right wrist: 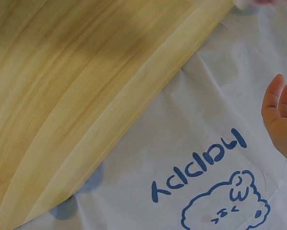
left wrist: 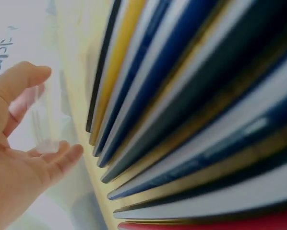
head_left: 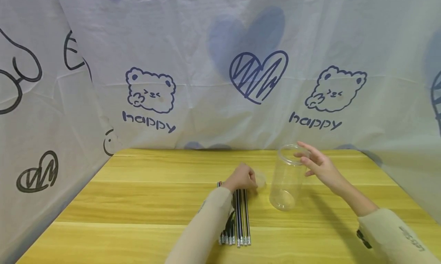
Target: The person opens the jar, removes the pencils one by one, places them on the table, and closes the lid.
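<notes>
A translucent round lid is at the fingertips of my left hand, just above the far ends of the pencils. In the left wrist view, the left hand holds the clear lid between thumb and fingers. Right of it stands a tall clear plastic jar, its mouth uncovered. My right hand is at the jar's rim, fingers extended and loosely spread. The right wrist view catches only part of the right hand, fingers nearly straight. Beneath my left forearm lies a row of striped pencils.
Everything lies on a wood-grain table. A white cloth printed with hearts and bears hangs behind the table's far edge, with another stretch along the left side.
</notes>
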`<state>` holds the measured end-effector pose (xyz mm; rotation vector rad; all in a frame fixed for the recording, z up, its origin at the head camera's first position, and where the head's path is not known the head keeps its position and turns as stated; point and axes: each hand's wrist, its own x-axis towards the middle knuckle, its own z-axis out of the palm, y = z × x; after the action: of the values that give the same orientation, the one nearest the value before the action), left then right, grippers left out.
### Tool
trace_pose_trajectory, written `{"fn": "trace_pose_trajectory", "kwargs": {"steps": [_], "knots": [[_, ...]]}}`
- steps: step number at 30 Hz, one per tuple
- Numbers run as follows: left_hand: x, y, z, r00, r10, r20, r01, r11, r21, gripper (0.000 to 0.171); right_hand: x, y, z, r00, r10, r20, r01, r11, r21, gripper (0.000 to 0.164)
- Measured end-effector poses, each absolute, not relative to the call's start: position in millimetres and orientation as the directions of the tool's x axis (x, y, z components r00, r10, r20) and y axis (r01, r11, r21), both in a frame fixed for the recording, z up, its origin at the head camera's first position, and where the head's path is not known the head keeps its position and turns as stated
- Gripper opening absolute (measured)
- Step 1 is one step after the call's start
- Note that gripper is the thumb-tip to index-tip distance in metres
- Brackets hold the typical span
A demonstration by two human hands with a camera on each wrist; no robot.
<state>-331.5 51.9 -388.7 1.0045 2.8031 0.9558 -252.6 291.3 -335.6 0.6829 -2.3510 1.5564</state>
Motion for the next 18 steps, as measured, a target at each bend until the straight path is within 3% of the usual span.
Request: {"fn": "trace_pose_trajectory", "kwargs": {"steps": [5,11,15,18], "knots": [[-328.9,48.4,-383.6,-0.822,0.528,0.214,0.495,0.476,0.727,0.01,-252.9,291.7,-335.7,-0.856,-0.253,0.451,-0.514,0.32,-0.796,0.047],[-326.6,46.9,-381.4,-0.889,0.428,0.165,0.316,0.312,0.896,0.068,-255.0,291.0,-338.6,-0.829,-0.296,0.474,-0.554,0.321,-0.768,0.055],[-325.3,47.8,-379.9,-0.908,0.39,0.152,0.259,0.239,0.936,0.084,-254.7,288.6,-341.9,-0.832,-0.312,0.459,-0.548,0.333,-0.767,0.076],[-323.7,47.8,-378.8,-0.913,0.382,0.145,0.238,0.211,0.948,0.086,-254.3,286.1,-344.4,-0.845,-0.303,0.442,-0.528,0.336,-0.78,0.09]]}}
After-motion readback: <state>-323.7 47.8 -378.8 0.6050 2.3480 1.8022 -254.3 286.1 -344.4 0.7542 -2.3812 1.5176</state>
